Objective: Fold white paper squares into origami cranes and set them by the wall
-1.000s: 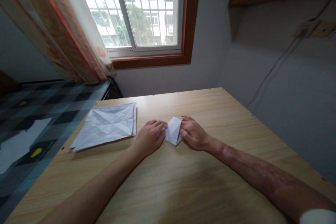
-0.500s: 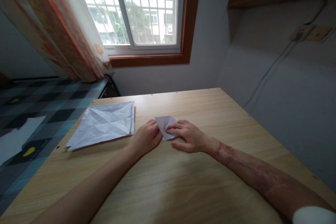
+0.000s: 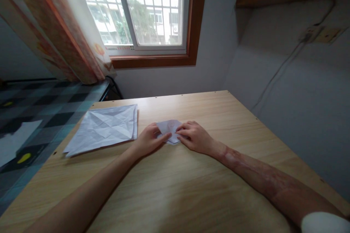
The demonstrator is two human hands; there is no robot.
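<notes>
A small folded piece of white paper lies on the wooden table between my two hands. My left hand grips its left side, with the thumb lying across the near left part and the fingers partly hidden behind the paper. At the right edge, my right hand pinches the paper between bent fingers and thumb. The folds under the fingertips are too small to make out.
Creased white sheets lie stacked on the table's left side. Beyond the table on the left is a checked bed cover with loose white paper on it. A window and walls stand behind.
My left thumb has come over onto the paper's front. My right fingers have drawn from the paper's middle to its right edge, closing together. The paper looks wider and lower. The view has shifted slightly.
</notes>
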